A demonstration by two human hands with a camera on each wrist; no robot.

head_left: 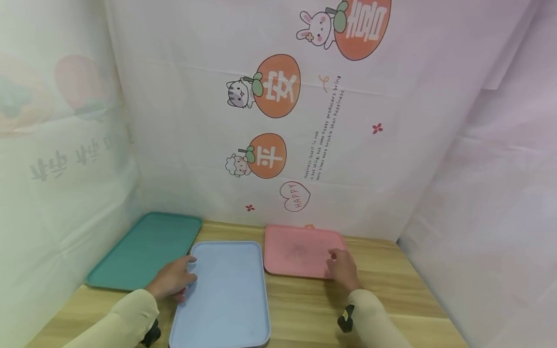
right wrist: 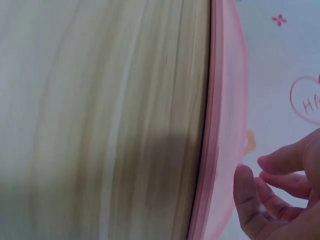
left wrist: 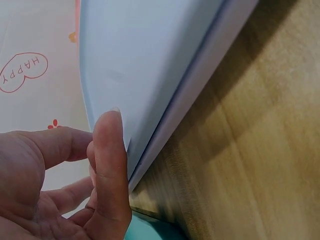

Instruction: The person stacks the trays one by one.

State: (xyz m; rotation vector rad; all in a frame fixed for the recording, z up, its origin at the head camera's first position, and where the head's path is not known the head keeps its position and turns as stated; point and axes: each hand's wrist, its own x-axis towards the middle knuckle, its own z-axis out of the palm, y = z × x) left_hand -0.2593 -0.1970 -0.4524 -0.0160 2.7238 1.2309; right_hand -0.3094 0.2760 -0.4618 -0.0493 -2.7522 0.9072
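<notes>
A light blue tray [head_left: 226,295] lies lengthwise on the wooden table. My left hand [head_left: 174,279] is at its left edge, fingers loosely bent; in the left wrist view the fingers [left wrist: 107,165] overlap the tray's side [left wrist: 175,100], and contact is hard to make out. A dark line runs along that side. The pink tray [head_left: 300,251] lies farther back, against the wall cloth. Over its right end is my right hand [head_left: 344,270], loosely curved with nothing between the fingers. The right wrist view shows layered lines along the pink tray's edge [right wrist: 212,125].
A green tray [head_left: 150,251] lies at the back left, beside the blue one. White printed cloth [head_left: 196,145] hangs behind the table and on both sides. Bare wood [head_left: 391,290] shows to the right of the trays.
</notes>
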